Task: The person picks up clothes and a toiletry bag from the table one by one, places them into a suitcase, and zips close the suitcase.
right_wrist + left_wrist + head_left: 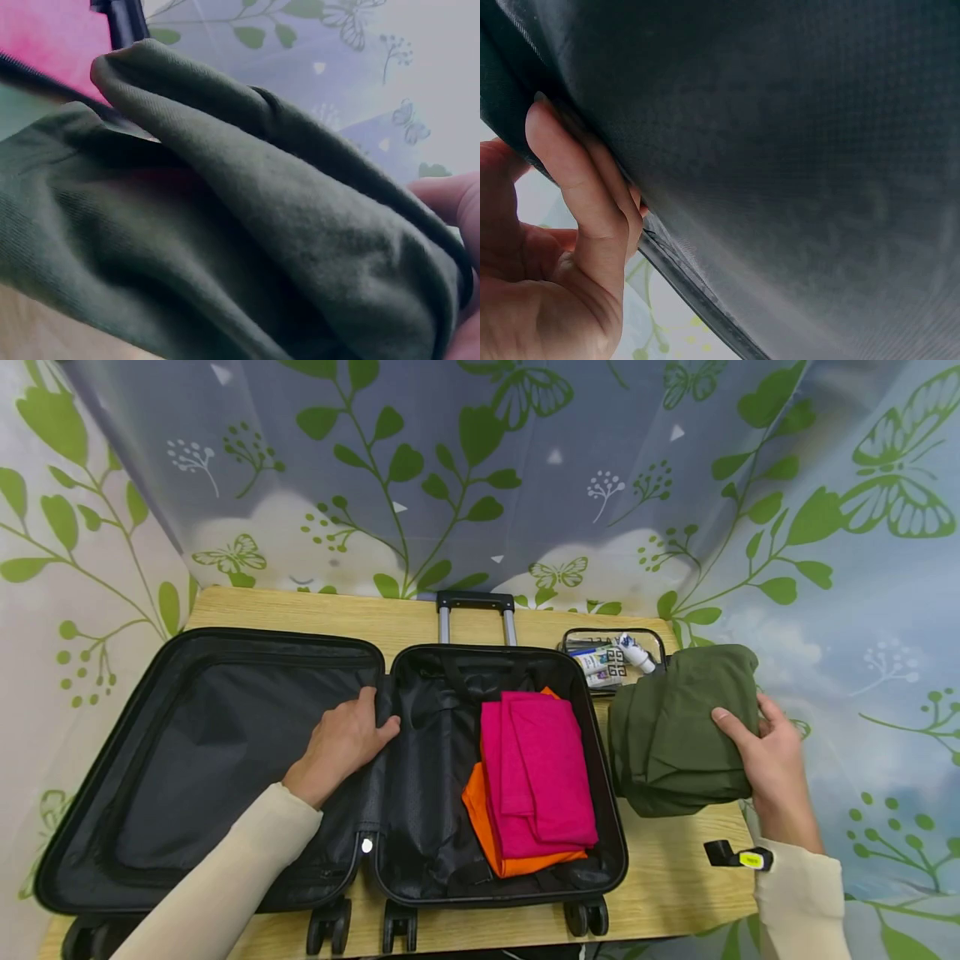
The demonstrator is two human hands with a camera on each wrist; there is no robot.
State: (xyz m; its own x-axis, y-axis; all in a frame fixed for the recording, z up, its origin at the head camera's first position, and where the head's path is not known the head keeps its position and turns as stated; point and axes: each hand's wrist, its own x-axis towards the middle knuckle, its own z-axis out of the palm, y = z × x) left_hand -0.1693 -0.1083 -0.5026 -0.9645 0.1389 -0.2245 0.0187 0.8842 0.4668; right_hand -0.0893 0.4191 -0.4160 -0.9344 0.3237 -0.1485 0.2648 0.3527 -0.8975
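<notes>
An open black suitcase (386,752) lies with its two halves side by side. My left hand (341,743) grips the inner edge of its left half near the hinge; in the left wrist view, the fingers (577,172) lie along the dark lining (780,165). On the right, my right hand (772,764) holds a folded dark green garment (682,735) by its right edge, thumb on top. The garment's loose folds (262,172) fill the right wrist view. A folded pink garment (540,777) lies over an orange one (483,818) in the suitcase's right half.
A clear toiletry bag (611,660) with tubes and bottles stands behind the green garment. The suitcase's pull handle (476,602) is extended toward the patterned curtain (420,468). Wheels (585,917) stick out near the wooden table's (675,877) front edge.
</notes>
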